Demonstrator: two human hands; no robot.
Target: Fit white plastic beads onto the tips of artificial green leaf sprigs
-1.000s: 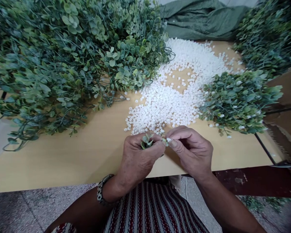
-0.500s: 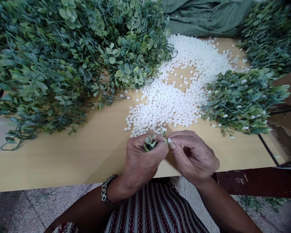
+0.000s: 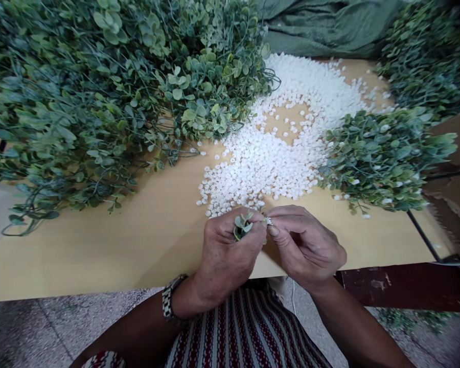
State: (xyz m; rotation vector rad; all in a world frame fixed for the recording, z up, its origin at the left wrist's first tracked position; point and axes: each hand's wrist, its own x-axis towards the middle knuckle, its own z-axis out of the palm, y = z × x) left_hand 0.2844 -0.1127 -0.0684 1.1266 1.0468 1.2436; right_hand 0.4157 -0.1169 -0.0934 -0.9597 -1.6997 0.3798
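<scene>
My left hand point(image 3: 230, 250) is closed around an artificial leaf sprig point(image 3: 243, 225), whose green leaves poke out above the thumb. Between thumb and forefinger, my right hand point(image 3: 306, 245) pinches a small white flower piece point(image 3: 269, 221). It meets the thin stem tip that sticks out of my left fingers; whether it is seated on the stem is too small to tell. Just beyond both hands lies a spread pile of small white flower pieces point(image 3: 264, 163) on the tan table point(image 3: 157, 230).
A large heap of artificial greenery point(image 3: 111, 102) covers the table's left and back. On the right lies a leafy bunch dotted with white point(image 3: 387, 158), with more greenery point(image 3: 429, 61) behind it. A green cloth point(image 3: 329, 30) is at the back, and a cardboard box point(image 3: 456, 194) stands far right.
My left hand has shifted slightly right with the sprig, closer to my right fingertips. My right hand stays almost in place, still pinching the white piece.
</scene>
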